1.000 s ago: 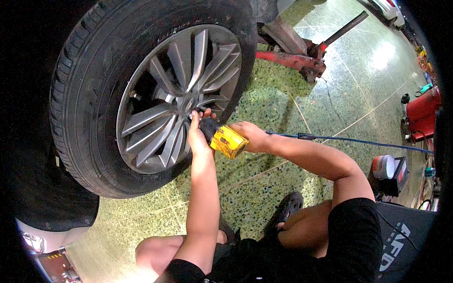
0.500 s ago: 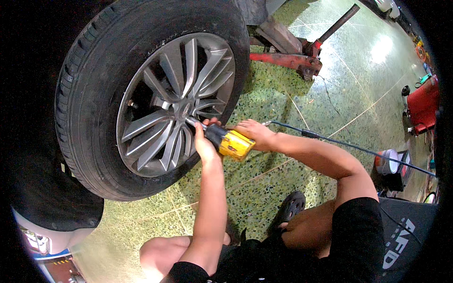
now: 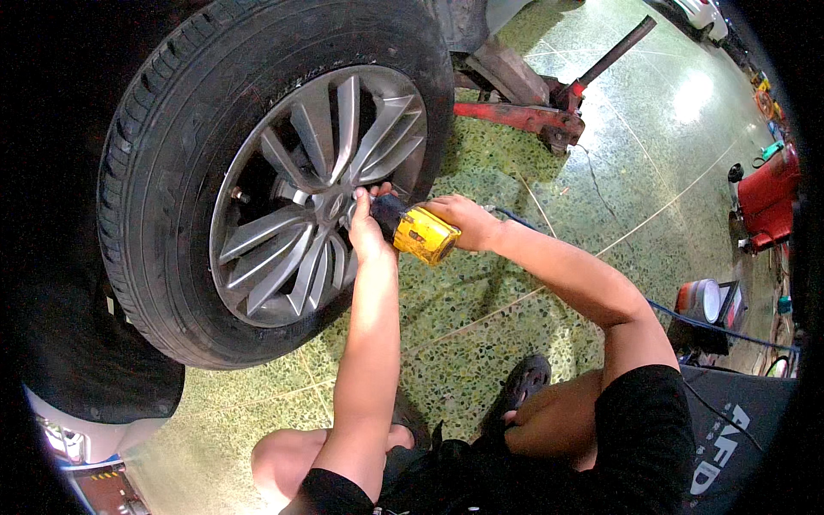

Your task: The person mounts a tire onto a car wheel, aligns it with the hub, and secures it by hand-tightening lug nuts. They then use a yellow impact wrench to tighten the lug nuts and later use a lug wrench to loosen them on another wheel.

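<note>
A yellow and black air impact wrench (image 3: 422, 234) is held between my two hands, its nose against the hub area of a car wheel (image 3: 319, 206). My left hand (image 3: 371, 225) is wrapped round the front end, close to the spokes. At the back, my right hand (image 3: 464, 221) grips the handle, which is mostly hidden behind the yellow body. A black tyre (image 3: 163, 249) surrounds the grey alloy rim. The socket's tip and the lug nut behind it cannot be seen clearly.
A red floor jack (image 3: 524, 116) with a raised handle stands beyond the wheel. From my right hand an air hose (image 3: 721, 326) trails right. A bucket (image 3: 699, 300) and a red wheeled cart (image 3: 766, 202) stand at the right. My shoe (image 3: 528, 380) rests on the speckled floor.
The impact wrench and both hands have moved up slightly, and the nose sits at another spot by the hub. The hose now hangs lower, behind my right arm.
</note>
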Demonstrator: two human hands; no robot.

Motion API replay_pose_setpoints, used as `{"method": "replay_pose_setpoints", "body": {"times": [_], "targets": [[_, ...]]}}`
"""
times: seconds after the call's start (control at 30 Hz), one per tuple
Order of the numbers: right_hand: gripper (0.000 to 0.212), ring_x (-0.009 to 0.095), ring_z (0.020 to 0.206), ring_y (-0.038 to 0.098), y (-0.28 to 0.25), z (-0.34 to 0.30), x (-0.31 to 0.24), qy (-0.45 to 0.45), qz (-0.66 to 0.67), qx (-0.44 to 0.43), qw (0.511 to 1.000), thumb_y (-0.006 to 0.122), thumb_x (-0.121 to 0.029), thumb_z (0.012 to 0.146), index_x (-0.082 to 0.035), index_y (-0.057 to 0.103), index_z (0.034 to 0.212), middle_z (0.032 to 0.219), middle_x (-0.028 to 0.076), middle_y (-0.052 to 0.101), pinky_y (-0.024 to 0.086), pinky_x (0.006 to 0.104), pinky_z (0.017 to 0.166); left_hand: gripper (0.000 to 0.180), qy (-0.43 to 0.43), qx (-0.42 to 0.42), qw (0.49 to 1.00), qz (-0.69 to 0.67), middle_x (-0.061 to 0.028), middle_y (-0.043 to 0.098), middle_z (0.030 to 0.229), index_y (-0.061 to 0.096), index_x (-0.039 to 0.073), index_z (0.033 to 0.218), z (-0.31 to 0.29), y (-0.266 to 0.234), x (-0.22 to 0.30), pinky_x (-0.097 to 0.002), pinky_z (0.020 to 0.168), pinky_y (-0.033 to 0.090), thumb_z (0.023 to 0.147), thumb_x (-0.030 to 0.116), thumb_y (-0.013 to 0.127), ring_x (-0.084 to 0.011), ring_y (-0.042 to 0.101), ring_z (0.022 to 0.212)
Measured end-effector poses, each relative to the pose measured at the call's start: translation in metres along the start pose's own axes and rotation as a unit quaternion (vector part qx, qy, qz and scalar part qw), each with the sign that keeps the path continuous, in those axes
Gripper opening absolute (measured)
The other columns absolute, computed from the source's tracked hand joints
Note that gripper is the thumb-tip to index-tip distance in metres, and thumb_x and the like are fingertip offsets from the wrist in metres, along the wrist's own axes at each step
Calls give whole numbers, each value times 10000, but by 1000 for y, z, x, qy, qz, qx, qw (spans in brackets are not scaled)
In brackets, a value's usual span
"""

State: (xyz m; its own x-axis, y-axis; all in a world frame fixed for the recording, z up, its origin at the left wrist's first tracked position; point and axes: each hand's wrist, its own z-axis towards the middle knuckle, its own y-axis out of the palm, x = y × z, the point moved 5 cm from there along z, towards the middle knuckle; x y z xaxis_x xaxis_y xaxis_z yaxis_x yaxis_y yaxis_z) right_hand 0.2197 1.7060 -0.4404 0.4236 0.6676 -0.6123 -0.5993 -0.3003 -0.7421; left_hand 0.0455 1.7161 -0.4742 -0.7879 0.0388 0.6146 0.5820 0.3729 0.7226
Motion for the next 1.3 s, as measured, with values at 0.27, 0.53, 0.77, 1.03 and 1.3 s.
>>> {"method": "replay_pose_setpoints", "body": {"times": [0.27, 0.53, 0.77, 1.03, 1.3], "targets": [[401, 380, 982, 623, -8, 5, 5, -28, -103, -67, 992, 759, -202, 700, -64, 545, 1010, 948, 137, 634, 490, 470, 867, 378, -4, -16, 1000, -9, -143, 697, 1087, 588, 53, 1028, -1, -4, -6, -427, 890, 515, 1007, 430, 576, -276, 639, 956], [631, 322, 1140, 596, -9, -23, -3, -37, -87, -5, 995, 669, -209, 816, -83, 492, 1408, 1163, 138, 644, 448, 440, 942, 366, -10, -48, 998, -50, -146, 696, 1047, 583, 34, 1068, -13, 4, -18, -431, 893, 511, 1041, 393, 516, -281, 644, 938], [613, 335, 1076, 591, -30, -39, -27, -52, -74, -5, 996, 685, -249, 790, -85, 531, 1360, 1073, 129, 623, 441, 445, 938, 394, 50, -25, 998, 31, -158, 716, 1070, 613, 7, 1159, -70, 41, 3, -369, 835, 525, 1052, 311, 387, -248, 659, 933], [525, 351, 1085, 619, -43, 7, -32, -63, -55, 13, 996, 712, -254, 781, -91, 593, 1265, 1108, 137, 667, 476, 460, 917, 333, 18, -39, 999, -6, -137, 707, 1040, 610, 39, 1049, -30, 47, 34, -414, 855, 526, 1044, 354, 501, -265, 652, 920], [341, 396, 964, 668, -40, 12, -23, -36, -10, 28, 999, 711, -294, 800, -75, 633, 1050, 967, 172, 694, 538, 472, 813, 293, -67, -34, 996, 41, -105, 711, 937, 646, 58, 981, -13, 43, 37, -409, 830, 536, 979, 350, 624, -252, 670, 868]]}}
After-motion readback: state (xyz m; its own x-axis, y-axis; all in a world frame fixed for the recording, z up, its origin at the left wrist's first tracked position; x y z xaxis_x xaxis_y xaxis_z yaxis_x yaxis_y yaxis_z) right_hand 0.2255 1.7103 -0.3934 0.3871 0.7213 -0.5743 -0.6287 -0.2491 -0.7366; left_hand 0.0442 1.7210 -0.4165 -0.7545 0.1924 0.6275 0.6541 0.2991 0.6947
